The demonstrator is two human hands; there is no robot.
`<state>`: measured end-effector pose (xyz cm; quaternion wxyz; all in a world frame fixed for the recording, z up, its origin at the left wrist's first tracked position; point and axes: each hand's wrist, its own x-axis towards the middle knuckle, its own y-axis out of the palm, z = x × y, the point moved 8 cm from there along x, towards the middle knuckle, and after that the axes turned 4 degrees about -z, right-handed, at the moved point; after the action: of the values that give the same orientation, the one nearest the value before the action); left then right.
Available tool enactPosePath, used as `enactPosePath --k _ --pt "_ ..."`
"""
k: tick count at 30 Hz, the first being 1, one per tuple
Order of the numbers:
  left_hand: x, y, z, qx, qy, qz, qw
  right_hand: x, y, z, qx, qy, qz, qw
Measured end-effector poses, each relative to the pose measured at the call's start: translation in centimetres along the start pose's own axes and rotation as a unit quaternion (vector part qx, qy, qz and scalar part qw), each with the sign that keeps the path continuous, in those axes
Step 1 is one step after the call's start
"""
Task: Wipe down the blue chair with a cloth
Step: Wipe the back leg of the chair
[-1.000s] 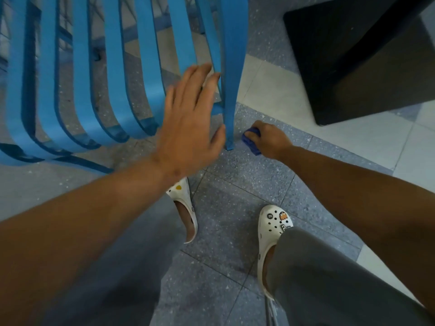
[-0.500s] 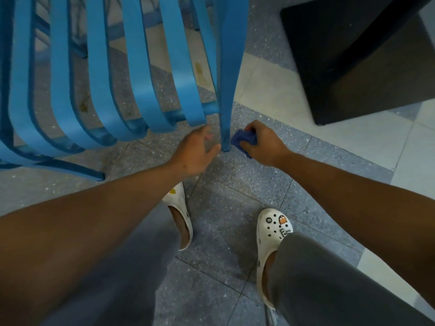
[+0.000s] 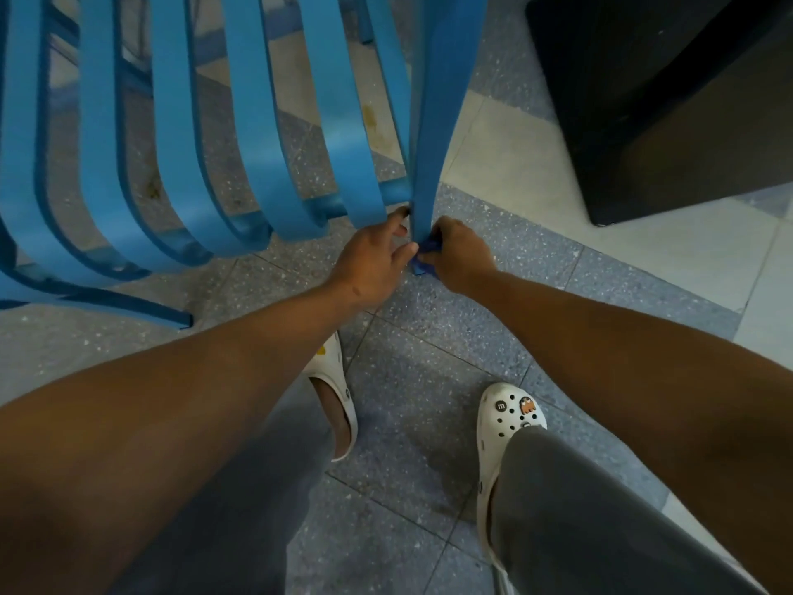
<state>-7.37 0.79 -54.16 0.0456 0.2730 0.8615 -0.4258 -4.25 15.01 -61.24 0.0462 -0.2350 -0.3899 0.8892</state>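
Note:
The blue chair (image 3: 266, 135) with curved slats fills the upper left; its near leg (image 3: 429, 156) runs down to the floor at centre. My right hand (image 3: 461, 255) presses a dark blue cloth (image 3: 427, 251) against the bottom of that leg; only a small part of the cloth shows between my hands. My left hand (image 3: 373, 259) is on the other side of the leg's foot, fingers curled at the leg and touching the cloth. Whether the left hand grips the leg or the cloth I cannot tell.
A black box-like object (image 3: 669, 100) stands on the floor at the upper right, close to the chair leg. My feet in white clogs (image 3: 508, 416) stand on the speckled grey tile floor (image 3: 412, 350) below my hands. Pale tiles lie to the right.
My left hand dropped from the slats, where it was spread open, down to the foot of the chair leg and curled beside the cloth. My right hand moved slightly toward the leg.

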Motion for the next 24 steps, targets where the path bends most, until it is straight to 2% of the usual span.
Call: enactPosePath --k 4,8,11,14,16,18,21,24 --pt "0.5 -0.4 -0.2 -0.017 -0.006 -0.012 1.0 -1.3 -2.3 0.7 0.085 -0.077 -0.056 0.992" --pt "0.9 -0.7 -0.3 -0.027 -0.011 -0.03 0.999 -0.9 -1.2 0.6 0.042 -0.095 -0.052 0.993" --pt "0.8 -0.7 -0.5 -0.006 -0.009 -0.023 1.0 0.3 0.7 -0.7 -0.03 -0.043 -0.033 0.998" --pt "0.9 -0.5 -0.5 0.005 -0.014 -0.014 1.0 0.9 3.0 -2.0 -0.035 0.042 0.013 0.998" --pt "1.0 -0.5 -0.5 0.008 -0.009 -0.014 1.0 1.1 3.5 -2.2 -0.027 0.053 0.032 0.998" --pt "1.1 -0.6 -0.4 0.012 -0.005 -0.012 1.0 1.1 2.5 -2.1 0.006 0.022 0.029 0.999" --pt "1.2 -0.5 0.0 0.005 -0.01 -0.019 1.0 0.6 -0.1 -1.6 0.001 -0.078 -0.024 0.997" --pt "1.5 -0.1 0.2 0.007 -0.021 -0.016 1.0 0.3 0.1 -1.5 0.018 -0.091 -0.037 0.995"
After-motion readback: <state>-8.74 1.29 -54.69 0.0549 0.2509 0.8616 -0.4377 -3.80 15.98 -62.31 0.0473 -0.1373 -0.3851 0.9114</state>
